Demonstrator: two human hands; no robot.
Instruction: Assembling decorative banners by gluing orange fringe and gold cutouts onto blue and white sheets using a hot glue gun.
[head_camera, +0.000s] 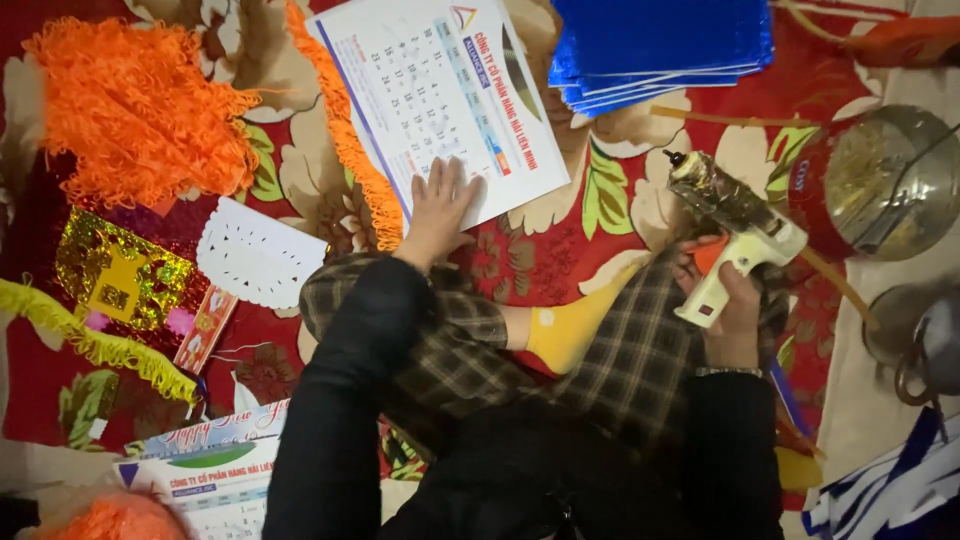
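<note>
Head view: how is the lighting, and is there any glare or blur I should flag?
Head view: warm, dim light with dark corners. Strong glare on the shiny blue sheets and the metal bowl. The left hand on the calendar sheet looks slightly soft; the right hand gripping the glue gun is sharper.

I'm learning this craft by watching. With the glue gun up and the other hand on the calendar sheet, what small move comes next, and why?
Probably bring the glue gun in the right hand over to the calendar sheet. The left hand already presses it flat beside the orange fringe along its edge, and the nozzle is off to one side.
</note>
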